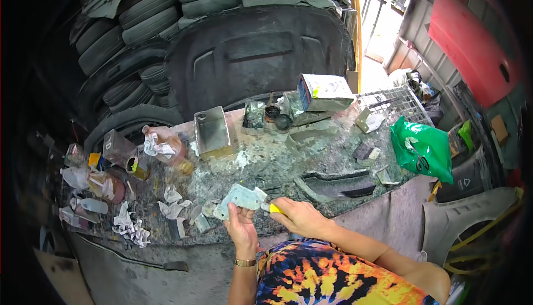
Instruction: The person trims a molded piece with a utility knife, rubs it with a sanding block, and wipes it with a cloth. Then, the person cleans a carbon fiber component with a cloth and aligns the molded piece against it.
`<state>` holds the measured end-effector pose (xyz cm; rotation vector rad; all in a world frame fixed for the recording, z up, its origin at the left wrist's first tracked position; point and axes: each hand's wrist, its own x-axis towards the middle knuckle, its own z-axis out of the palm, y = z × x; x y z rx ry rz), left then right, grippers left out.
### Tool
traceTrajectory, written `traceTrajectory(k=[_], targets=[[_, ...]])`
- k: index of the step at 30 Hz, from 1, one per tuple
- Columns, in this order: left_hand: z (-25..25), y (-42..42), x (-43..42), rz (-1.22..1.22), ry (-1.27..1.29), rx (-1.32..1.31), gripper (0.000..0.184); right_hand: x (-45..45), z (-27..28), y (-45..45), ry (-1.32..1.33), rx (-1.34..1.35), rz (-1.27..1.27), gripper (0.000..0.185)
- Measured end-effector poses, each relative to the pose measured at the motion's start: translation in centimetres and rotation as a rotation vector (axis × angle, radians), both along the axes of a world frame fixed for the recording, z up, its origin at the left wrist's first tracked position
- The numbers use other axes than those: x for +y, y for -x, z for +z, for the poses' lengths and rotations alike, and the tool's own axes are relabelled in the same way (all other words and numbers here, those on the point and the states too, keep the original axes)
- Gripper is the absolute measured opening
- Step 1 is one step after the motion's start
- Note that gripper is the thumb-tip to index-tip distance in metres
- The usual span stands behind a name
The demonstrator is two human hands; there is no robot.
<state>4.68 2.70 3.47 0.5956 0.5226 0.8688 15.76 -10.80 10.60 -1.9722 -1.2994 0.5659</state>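
A pale blue-white flat piece (pixel 243 197) with small dark holes is held above the near edge of the cluttered table (pixel 250 166). My left hand (pixel 242 228) grips it from below, with the thumb on its face. My right hand (pixel 297 215) is closed around the yellow handle (pixel 275 209) of a small tool. The tool's grey end (pixel 265 199) is at the right edge of the pale piece; whether it touches cannot be told. Right of my hands lies a long dark curved part (pixel 338 185).
A metal tray (pixel 214 132), a white-topped box (pixel 326 91) and a green bag (pixel 423 148) with scissors (pixel 420 160) stand on the table. Crumpled paper (pixel 130 226) and bottles (pixel 105 185) are at left. A dark hood panel (pixel 258 55) leans behind.
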Motion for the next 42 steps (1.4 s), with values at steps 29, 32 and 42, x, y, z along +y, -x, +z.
traceTrajectory(k=[29,32,42], targets=[[-1.2,-0.6,-0.4,0.03,-0.001,-0.146,0.037,3.8,-3.5,1.6,-0.199,0.082,-0.103,0.029],[-1.5,-0.3,-0.2,0.03,0.004,-0.16,0.032,4.4,-3.8,1.5,-0.179,0.043,-0.109,0.028],[-1.5,0.0,0.7,0.175,0.022,-0.112,0.044,-2.1,-2.2,-8.8,-0.175,-0.193,-0.578,0.026]])
